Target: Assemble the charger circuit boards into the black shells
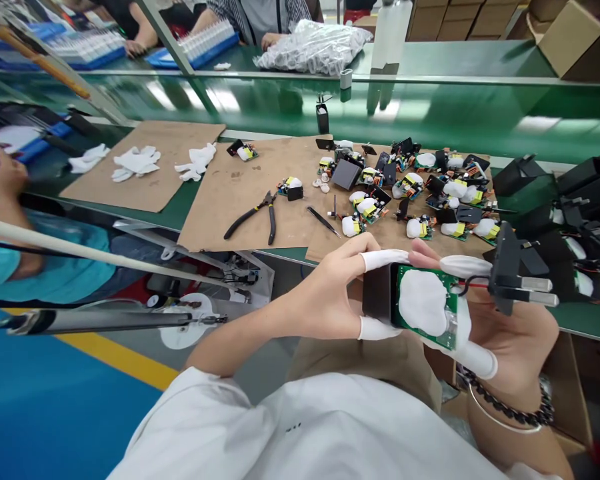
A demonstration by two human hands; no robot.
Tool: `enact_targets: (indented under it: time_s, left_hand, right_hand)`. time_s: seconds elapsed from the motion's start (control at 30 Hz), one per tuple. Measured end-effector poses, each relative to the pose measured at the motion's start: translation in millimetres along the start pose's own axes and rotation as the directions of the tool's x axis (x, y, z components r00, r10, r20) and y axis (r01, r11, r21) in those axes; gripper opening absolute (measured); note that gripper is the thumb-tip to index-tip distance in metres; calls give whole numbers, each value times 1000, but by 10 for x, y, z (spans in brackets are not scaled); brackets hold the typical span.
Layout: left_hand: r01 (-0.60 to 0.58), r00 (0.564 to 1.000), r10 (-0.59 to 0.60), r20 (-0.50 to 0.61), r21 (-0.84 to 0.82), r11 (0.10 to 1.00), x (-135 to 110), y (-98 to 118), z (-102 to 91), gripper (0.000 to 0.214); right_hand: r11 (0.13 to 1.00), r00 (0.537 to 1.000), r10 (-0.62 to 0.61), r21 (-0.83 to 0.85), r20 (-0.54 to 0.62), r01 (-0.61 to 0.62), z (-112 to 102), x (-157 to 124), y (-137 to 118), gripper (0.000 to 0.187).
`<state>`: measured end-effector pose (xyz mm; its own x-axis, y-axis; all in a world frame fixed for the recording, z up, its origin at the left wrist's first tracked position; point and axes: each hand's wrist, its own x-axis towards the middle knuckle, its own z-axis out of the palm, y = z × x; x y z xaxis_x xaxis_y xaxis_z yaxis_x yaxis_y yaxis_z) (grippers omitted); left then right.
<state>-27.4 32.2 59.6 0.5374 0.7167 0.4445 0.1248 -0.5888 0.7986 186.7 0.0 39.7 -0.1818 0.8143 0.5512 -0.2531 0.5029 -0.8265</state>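
My left hand (325, 293), with white finger cots on thumb and forefinger, grips a black plastic housing (379, 291). A green circuit board (423, 303) topped with a white blob sits at the housing's open end, most of it outside; how deep it reaches is hidden. My right hand (517, 333), also in finger cots, holds the board by its other end. Short red and black wires join the board to a black plug cap (505, 270) with two metal pins, which hangs above my right palm.
Several circuit assemblies (367, 207) lie on cardboard (290, 157) beyond my hands. Pliers (254, 217), tweezers (323, 222) and white gloves (136, 163) are to the left. Black housings (593, 180) stand at right. Behind runs a green belt (280, 107). A co-worker's hand (3, 173) shows at left.
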Motion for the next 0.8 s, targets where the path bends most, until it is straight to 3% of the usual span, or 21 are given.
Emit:
enact_targets:
  time_s: [0.23,0.43,0.8]
  left_hand:
    - [-51,999,51,1,10,999,4,-9,10,54]
    - [-125,992,126,-11,33,992,3,-28,17,56]
    - [-99,995,99,-1,-8,995,2,-4,24,55]
  right_hand:
    - [997,993,69,41,-98,-65,-31,-50,-36,64]
    - [999,999,21,44,-42,-19,-18,-53,-7,66]
    - [1000,1000,-5,-18,12,5,-24,-54,4,67]
